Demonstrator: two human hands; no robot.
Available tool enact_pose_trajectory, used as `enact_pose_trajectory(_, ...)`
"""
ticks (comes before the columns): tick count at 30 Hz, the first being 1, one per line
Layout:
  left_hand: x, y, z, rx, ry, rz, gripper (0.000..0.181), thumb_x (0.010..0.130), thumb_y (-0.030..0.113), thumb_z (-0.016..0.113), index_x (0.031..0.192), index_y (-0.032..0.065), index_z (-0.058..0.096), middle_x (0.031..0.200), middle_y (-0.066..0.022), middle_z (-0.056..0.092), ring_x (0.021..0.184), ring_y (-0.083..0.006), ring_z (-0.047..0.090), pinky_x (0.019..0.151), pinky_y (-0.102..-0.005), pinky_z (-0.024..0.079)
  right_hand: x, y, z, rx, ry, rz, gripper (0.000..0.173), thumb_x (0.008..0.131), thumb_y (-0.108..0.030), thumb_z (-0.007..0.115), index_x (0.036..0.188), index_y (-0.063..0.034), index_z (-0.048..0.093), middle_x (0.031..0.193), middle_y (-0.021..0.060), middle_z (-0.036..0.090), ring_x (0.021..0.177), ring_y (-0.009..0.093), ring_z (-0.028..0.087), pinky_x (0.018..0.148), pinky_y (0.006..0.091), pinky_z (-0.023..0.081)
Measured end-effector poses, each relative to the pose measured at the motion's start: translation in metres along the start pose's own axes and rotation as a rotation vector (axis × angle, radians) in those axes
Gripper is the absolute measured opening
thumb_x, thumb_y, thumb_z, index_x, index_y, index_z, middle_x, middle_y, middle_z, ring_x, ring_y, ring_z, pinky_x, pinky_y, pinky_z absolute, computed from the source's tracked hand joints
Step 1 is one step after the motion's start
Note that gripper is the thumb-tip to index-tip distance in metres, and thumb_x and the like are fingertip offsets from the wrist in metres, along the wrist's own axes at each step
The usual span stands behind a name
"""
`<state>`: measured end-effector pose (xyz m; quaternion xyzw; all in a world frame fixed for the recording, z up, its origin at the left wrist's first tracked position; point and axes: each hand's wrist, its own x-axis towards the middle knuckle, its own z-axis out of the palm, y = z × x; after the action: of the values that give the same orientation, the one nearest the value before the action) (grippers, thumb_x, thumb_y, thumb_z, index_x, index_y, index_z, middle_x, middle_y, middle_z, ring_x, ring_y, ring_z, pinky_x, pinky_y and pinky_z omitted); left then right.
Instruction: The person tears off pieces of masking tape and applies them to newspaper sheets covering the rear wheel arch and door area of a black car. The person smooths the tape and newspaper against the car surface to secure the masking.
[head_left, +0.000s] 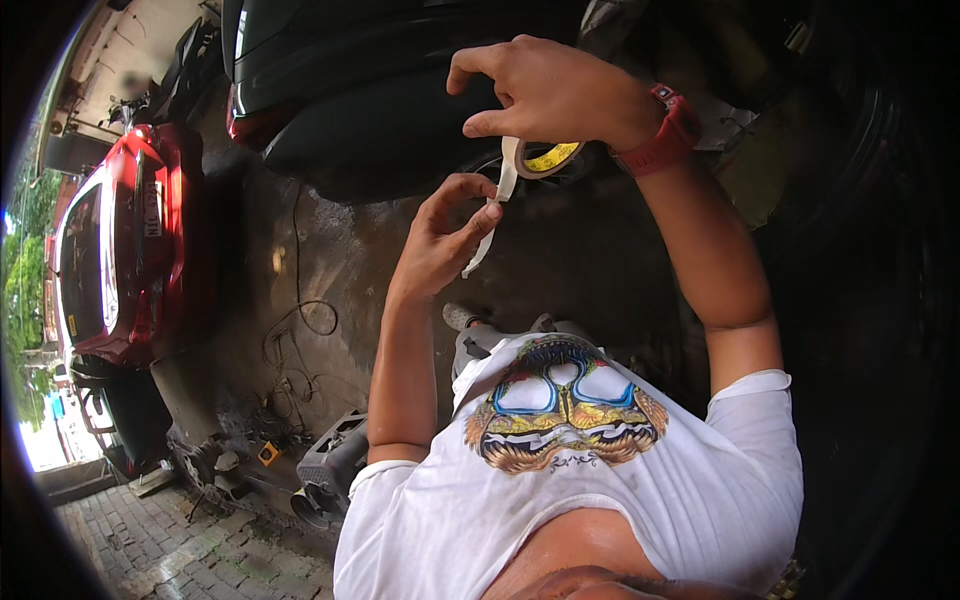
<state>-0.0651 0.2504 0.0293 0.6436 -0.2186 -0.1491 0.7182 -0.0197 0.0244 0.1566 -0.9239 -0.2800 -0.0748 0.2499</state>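
Observation:
My left hand (442, 240) pinches a whitish strip of tape (507, 176) between thumb and fingertips, and the strip's loose end hangs below them. The strip runs up to a tape roll (551, 159) with a yellow printed core. My right hand (544, 94), with a red watch at its wrist, is above and to the right of the left. Its thumb and index finger are spread, while the roll sits under the palm, seemingly held by the other fingers, which are mostly hidden. Both hands are in front of the dark car (360, 82).
A red car (169, 247) stands at the left. A thin cable or hose (296, 330) lies coiled on the dark floor. Nearer are a grey plastic housing (337, 454) and a small yellow object (268, 453). Brick paving (150, 544) shows at lower left.

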Motion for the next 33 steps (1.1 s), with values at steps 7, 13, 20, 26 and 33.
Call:
enact_pose_trajectory(7, -0.005, 0.001, 0.04, -0.017, -0.076, -0.18, 0.02, 0.101, 0.017, 0.081, 0.109, 0.0002, 0.074, 0.091, 0.0024, 0.07, 0.082, -0.0055, 0.06, 0.077, -0.0237, 0.047, -0.056, 0.007, -0.021, 0.064, -0.057, 0.097, 0.046, 0.094, -0.03, 0.081, 0.126, -0.0003, 0.068, 0.064, 0.014, 0.067, 0.056, 0.024, 0.066, 0.058, 0.0389, 0.048)
enact_pose_trajectory(13, 0.002, 0.014, 0.064, 0.073, -0.154, -0.113, 0.021, 0.1, 0.012, 0.081, 0.116, 0.0004, 0.073, 0.094, 0.0032, 0.069, 0.086, -0.0043, 0.06, 0.078, -0.0238, 0.047, -0.086, 0.02, -0.037, -0.066, 0.023, 0.132, 0.05, 0.092, -0.032, 0.084, 0.127, -0.0015, 0.067, 0.071, 0.0147, 0.069, 0.066, 0.028, 0.07, 0.065, 0.0419, 0.052)
enact_pose_trajectory(20, 0.009, 0.011, 0.085, 0.045, -0.212, -0.059, 0.021, 0.101, 0.015, 0.08, 0.115, 0.0018, 0.073, 0.095, 0.004, 0.069, 0.086, -0.0057, 0.059, 0.08, -0.0246, 0.047, -0.108, 0.011, -0.059, -0.056, 0.037, 0.191, 0.048, 0.09, -0.032, 0.083, 0.126, -0.0038, 0.07, 0.101, 0.0159, 0.074, 0.096, 0.033, 0.071, 0.088, 0.0448, 0.055)
enact_pose_trajectory(26, 0.023, 0.013, 0.101, 0.041, -0.233, -0.054, 0.023, 0.102, 0.02, 0.08, 0.114, 0.0012, 0.073, 0.091, 0.0046, 0.068, 0.084, -0.0052, 0.058, 0.079, -0.0249, 0.046, -0.125, 0.021, -0.063, -0.007, 0.083, 0.134, 0.046, 0.093, -0.032, 0.083, 0.124, -0.0019, 0.068, 0.065, 0.0133, 0.066, 0.056, 0.025, 0.062, 0.059, 0.0409, 0.047)
enact_pose_trajectory(33, 0.026, 0.024, 0.108, 0.132, -0.247, -0.126, 0.017, 0.102, 0.012, 0.079, 0.113, 0.0002, 0.073, 0.088, 0.006, 0.065, 0.081, -0.004, 0.055, 0.075, -0.0241, 0.042, -0.131, 0.028, -0.087, -0.084, -0.005, 0.239, 0.051, 0.091, -0.036, 0.082, 0.13, -0.0051, 0.07, 0.122, 0.0149, 0.076, 0.11, 0.032, 0.075, 0.097, 0.043, 0.059)
